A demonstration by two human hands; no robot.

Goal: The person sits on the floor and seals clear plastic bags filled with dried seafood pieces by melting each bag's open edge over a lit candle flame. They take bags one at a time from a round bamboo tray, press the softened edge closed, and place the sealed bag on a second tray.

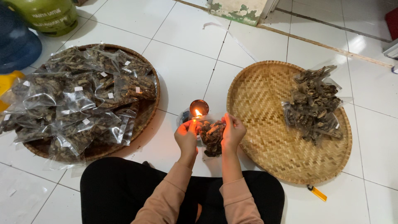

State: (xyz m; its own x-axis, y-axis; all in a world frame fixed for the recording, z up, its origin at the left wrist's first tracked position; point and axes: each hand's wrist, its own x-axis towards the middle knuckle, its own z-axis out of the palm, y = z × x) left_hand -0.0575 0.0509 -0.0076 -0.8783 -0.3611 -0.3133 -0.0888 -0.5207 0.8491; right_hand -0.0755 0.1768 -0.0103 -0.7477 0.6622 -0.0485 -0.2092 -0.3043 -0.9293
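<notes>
Both my hands hold one small clear plastic bag (212, 137) filled with dark dried pieces. My left hand (186, 136) pinches the bag's top left edge. My right hand (233, 132) pinches the top right edge. The bag's upper edge sits right beside a small flame (198, 113) that burns in a little round tin (198, 107) on the floor in front of me. I sit cross-legged in dark trousers and pinkish sleeves.
A round woven tray (265, 137) on the right carries a few filled bags (315, 105). Another woven tray (141, 118) on the left is heaped with several sealed bags (78, 99). A green gas cylinder (45, 15) and a blue object (16, 43) stand at top left.
</notes>
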